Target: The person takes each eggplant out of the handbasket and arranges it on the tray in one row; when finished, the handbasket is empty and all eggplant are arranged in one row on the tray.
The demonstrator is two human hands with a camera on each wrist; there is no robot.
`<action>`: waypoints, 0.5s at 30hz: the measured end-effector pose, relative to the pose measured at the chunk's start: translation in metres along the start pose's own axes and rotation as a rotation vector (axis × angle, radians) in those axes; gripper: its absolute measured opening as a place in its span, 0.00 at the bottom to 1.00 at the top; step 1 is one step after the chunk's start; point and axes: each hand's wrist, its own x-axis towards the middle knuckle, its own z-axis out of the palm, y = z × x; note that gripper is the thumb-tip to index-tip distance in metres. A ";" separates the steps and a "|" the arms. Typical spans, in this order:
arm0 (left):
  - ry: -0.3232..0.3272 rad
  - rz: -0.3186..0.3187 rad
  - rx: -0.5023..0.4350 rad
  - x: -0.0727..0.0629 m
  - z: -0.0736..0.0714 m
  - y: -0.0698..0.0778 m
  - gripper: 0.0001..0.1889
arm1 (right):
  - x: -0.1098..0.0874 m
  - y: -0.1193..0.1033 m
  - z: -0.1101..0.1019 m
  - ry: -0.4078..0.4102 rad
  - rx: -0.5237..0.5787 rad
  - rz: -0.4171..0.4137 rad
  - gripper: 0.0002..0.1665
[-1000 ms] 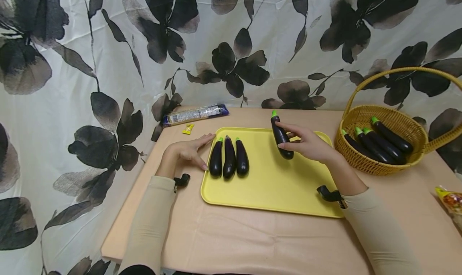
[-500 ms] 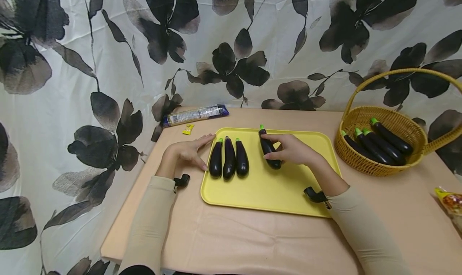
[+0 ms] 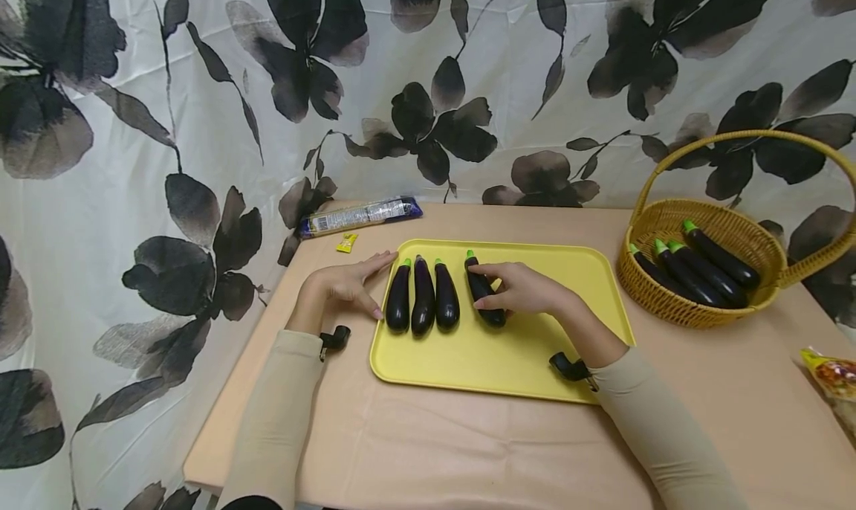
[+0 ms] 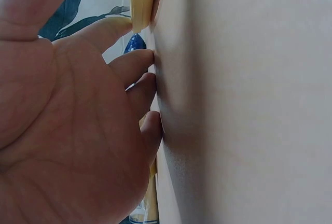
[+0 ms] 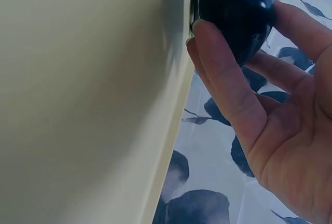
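**A fourth eggplant on the yellow tray**

The right hand [image 3: 524,291] holds a dark eggplant [image 3: 483,299] with a green tip. The fingers [image 5: 223,79] and thumb curl around it and pinch it from both sides. The eggplant lies on the yellow tray [image 3: 535,361], just to the right of three other eggplants [image 3: 423,304]. Those three lie side by side in a row, close together, green tips pointing away from the person. The held one is near them but a small gap shows between.

The left hand [image 3: 344,283] rests on the tablecloth [image 3: 468,443] at the left edge of the tray. Its fingers are straight and a little spread, and the tips touch the tray's rim by the first eggplant.

A woven basket [image 3: 729,313] with a tall handle stands to the right, well apart from the tray. More eggplants [image 3: 695,272] lie inside it. A long shiny packet [image 3: 361,214] lies at the back of the table.
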 end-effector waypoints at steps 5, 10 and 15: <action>0.000 -0.001 -0.003 0.001 0.000 -0.001 0.74 | 0.005 -0.002 0.004 -0.001 -0.025 -0.011 0.46; 0.000 0.002 0.012 0.001 0.000 -0.002 0.75 | 0.011 -0.003 0.009 0.005 -0.070 -0.036 0.45; 0.002 0.004 0.013 0.002 0.000 -0.002 0.75 | 0.014 -0.001 0.013 -0.008 -0.091 -0.029 0.45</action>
